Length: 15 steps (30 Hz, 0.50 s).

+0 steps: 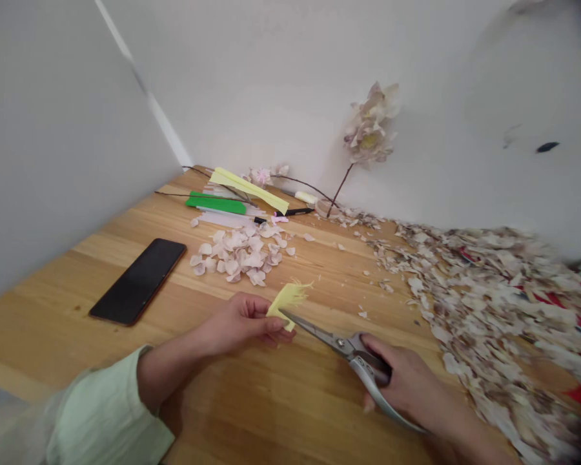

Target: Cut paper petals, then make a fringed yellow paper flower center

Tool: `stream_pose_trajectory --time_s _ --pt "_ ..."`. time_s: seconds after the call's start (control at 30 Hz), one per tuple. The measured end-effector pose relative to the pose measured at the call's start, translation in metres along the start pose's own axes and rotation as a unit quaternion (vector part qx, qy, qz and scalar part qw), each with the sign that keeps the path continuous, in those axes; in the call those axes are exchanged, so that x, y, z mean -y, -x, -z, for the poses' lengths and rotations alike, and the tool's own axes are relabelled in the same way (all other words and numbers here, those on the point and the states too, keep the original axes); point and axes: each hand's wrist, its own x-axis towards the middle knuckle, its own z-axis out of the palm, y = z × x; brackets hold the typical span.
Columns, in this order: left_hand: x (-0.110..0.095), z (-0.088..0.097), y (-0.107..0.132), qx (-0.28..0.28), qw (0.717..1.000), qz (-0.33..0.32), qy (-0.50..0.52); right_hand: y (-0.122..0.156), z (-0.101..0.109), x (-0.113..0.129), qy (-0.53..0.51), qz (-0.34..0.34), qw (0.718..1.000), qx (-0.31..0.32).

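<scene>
Between the fingers and thumb of my left hand (249,321) is a small piece of yellow crepe paper (287,299), its far edge cut into a fine fringe. My right hand (407,381) is wrapped round the handles of a pair of scissors (341,343). The scissor tips touch or overlap the yellow paper close to my left fingertips; whether the blades are cutting into it I cannot tell. A loose heap of pale pinkish petals (244,252) lies on the wooden table (252,413) just beyond my left hand.
A black phone (139,281) lies at left. Behind the petals are a yellow paper strip (249,189), a green strip (215,203), thin twigs and a black pen (294,212). A petalled flower on a stem (372,126) leans against the wall. Many petal scraps (503,310) cover the right side.
</scene>
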Motion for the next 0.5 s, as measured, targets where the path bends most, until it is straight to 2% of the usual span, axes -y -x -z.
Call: stream_pose_trajectory --time_s 0.27,0.5 --pt "0.0003 0.0014 -0.0008 -0.034 0.999 -0.030 -0.022 -0.0019 -0.0020 -0.0078 0.006 -0.013 1.000 0.004" --pt "0.0025 0.0000 -0.0024 -0.052 0.998 -0.026 -0.035 -0.0012 -0.0047 -0.0016 0.006 0.010 1.000 -0.028"
